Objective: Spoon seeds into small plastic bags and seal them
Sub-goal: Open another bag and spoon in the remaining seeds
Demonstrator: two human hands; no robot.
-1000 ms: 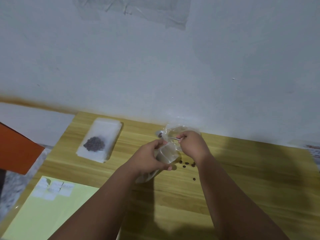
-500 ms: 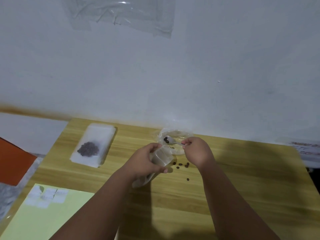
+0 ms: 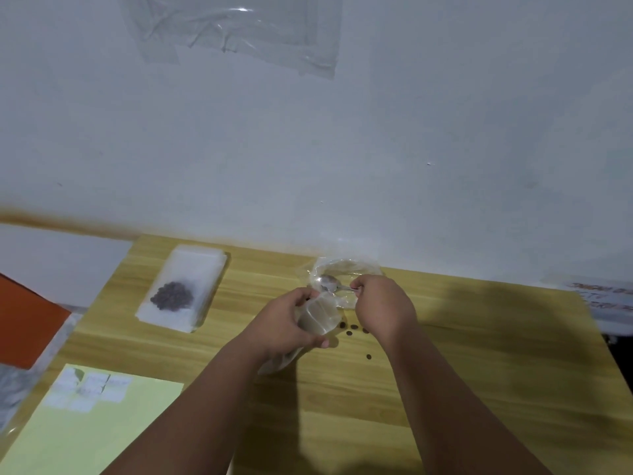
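Observation:
My left hand (image 3: 289, 325) grips a small clear plastic bag (image 3: 317, 318) with its mouth held open, just above the wooden table (image 3: 479, 354). My right hand (image 3: 383, 305) pinches the handle of a metal spoon (image 3: 330, 285), whose bowl sits just above the bag's mouth, over a larger clear bag (image 3: 346, 269) near the wall. A few dark seeds (image 3: 352, 329) lie loose on the table between my hands. To the left, a white bag (image 3: 185, 287) lies flat with a pile of dark seeds showing in it.
A pale yellow sheet (image 3: 92, 426) with small white labels lies at the front left. An orange board (image 3: 24, 323) lies off the table's left edge. The white wall stands close behind, with clear plastic taped to it. Printed paper (image 3: 603, 296) lies at the far right.
The spoon's bowl has come out further to the left of my right hand, over the small bag's mouth. The view has shifted slightly; my left hand keeps its hold.

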